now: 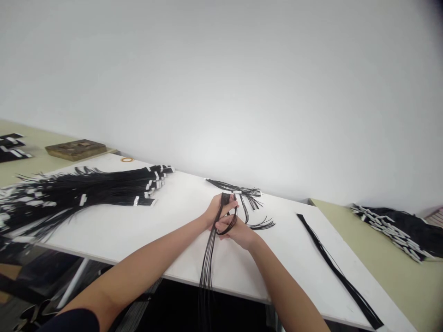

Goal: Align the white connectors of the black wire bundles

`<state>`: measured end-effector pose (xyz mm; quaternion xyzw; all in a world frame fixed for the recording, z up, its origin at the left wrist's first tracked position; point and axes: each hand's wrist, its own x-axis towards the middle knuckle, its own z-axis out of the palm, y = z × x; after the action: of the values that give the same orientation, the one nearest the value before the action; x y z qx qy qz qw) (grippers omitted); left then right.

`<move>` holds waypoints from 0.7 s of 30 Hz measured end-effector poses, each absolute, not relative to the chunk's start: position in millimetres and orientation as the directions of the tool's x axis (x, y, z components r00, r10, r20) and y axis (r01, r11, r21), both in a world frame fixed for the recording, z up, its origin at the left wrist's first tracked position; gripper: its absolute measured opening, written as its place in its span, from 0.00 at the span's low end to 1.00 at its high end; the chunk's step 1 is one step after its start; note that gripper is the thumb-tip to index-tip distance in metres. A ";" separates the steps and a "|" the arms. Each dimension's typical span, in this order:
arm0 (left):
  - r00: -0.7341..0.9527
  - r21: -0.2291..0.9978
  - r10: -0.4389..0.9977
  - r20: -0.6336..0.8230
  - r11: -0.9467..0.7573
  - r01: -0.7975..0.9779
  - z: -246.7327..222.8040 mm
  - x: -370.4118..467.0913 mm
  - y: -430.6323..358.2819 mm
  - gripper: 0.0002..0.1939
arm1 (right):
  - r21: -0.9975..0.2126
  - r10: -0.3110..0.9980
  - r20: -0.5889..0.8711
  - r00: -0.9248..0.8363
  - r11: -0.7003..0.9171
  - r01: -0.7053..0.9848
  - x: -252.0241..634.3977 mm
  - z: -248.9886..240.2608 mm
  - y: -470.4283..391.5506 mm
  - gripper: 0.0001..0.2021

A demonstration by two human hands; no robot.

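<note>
Over the front middle of the white table my two hands meet around a bundle of thin black strands (pixel 207 258). My left hand (pixel 216 211) is closed on its upper end, where a short dark piece stands between the fingers. Just below and to the right, my right hand (pixel 236 230) pinches a loop of the same strands. Their loose ends hang down past the table's front edge. Behind the hands lies another small bunch of black strands (pixel 238 188) with a white tag, its frayed ends spread to the right.
A large pile of black strand bundles (pixel 104 184) with white tags covers the table's left. One long bundle (pixel 335 267) lies at the right. More tagged bundles (pixel 398 230) rest on the right green surface. An orange ring (pixel 127 159) and a brown block (pixel 76 149) sit back left.
</note>
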<state>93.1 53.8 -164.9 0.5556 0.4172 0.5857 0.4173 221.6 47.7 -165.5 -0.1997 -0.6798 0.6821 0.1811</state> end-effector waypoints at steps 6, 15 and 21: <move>-0.020 0.956 0.964 0.266 -0.267 -0.122 -164.3 95.6 54.7 0.14 | -0.993 0.545 -0.067 -0.836 -0.121 0.001 219.6 -168.9 47.9 0.15; -0.033 0.946 0.992 0.122 -0.126 -0.298 -170.4 95.2 62.7 0.16 | -1.000 0.694 0.017 -0.720 -0.007 -0.030 217.8 -156.0 46.7 0.14; -0.019 0.931 0.999 0.040 -0.044 -0.362 -168.7 90.4 63.8 0.19 | -0.997 0.775 0.051 -0.630 0.007 -0.072 216.5 -160.4 52.0 0.17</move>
<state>90.4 63.8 -168.7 0.4069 0.3914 0.5970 0.5699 216.5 52.0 -160.4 -0.2788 -0.6296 0.6472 0.3272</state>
